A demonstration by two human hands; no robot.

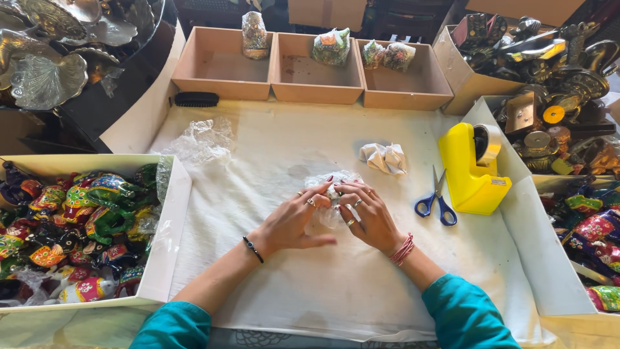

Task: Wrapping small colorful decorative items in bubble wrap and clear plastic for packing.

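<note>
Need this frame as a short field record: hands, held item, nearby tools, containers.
left hand: on clear plastic wrap, fingers pinching it
right hand: on the same wrap, opposite side
held item: small object inside the wrap, mostly hidden
surface: white cloth
tools: blue scissors, yellow tape dispenser, both to the right
loose: crumpled paper, spare plastic
containers: three wooden trays at the far edge; white box of painted figurines left

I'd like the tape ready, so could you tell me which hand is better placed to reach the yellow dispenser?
Probably the right hand: the tape dispenser stands on its side, beyond the scissors; the left hand would cross over.
</note>
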